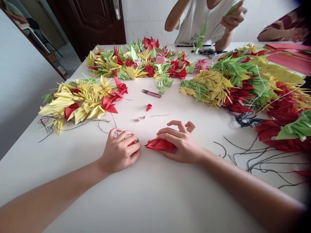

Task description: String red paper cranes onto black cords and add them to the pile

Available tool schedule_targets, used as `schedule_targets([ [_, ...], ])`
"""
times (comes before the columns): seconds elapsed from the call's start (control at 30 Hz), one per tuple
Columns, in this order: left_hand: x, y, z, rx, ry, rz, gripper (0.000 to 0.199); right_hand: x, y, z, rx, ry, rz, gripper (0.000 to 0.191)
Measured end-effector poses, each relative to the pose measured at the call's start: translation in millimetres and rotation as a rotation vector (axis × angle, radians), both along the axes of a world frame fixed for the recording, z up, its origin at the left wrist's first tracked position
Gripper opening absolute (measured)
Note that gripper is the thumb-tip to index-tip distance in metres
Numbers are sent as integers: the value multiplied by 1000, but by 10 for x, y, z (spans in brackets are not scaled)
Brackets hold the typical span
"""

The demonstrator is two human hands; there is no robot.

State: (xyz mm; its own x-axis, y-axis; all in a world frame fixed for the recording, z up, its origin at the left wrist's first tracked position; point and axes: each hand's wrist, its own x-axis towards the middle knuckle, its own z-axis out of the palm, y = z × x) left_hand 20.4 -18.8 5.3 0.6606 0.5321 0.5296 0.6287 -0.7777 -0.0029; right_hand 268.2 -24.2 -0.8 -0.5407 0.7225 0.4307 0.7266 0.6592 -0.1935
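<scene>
My right hand point(181, 142) is shut around a red origami crane point(160, 145), pressing it to the white table point(145, 200). My left hand point(120, 150) is closed just left of the crane, with a bit of red showing inside the fingers. A fine black thread point(143, 145) runs from those fingers to the crane. Beyond my hands lie a pair of thread snips with a pink handle point(151, 94) and a small red paper scrap point(149, 107). Heaps of strung red, yellow and green paper cranes point(80, 103) lie to the far left.
More strung crane heaps point(138, 60) fill the far side, and a larger heap point(243, 77) lies right, with loose black threads point(257, 158) near it. A co-worker's hands point(233, 17) hold green cranes at the far edge. Another person's sleeve point(284, 30) shows at right, beside red paper sheets point(289, 60).
</scene>
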Motion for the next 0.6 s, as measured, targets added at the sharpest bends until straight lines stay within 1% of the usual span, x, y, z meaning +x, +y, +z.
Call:
schedule_targets([
  [0.17,-5,-1,-3,1,1,14,15,63,41,-5,-21,-6,20,24],
  [0.33,-2,0,-3,3,-3,12,15,97,66,-20,-65,-34,7,23],
  [0.37,-2,1,-3,3,-4,11,15,106,71,-16,-87,-56,1,27],
  [0.4,-3,1,-3,2,-5,10,15,117,77,-7,-111,-84,-7,35],
  [0.5,-8,2,-2,-6,-4,17,15,184,103,66,-162,-171,-31,73],
  [0.53,-10,2,-3,-10,-4,22,14,218,115,101,-167,-190,-35,83],
  [0.57,-10,3,-3,-11,-7,25,13,257,128,139,-169,-204,-34,88],
  [0.6,-10,3,-3,-9,-10,27,12,298,142,176,-173,-218,-24,88],
])
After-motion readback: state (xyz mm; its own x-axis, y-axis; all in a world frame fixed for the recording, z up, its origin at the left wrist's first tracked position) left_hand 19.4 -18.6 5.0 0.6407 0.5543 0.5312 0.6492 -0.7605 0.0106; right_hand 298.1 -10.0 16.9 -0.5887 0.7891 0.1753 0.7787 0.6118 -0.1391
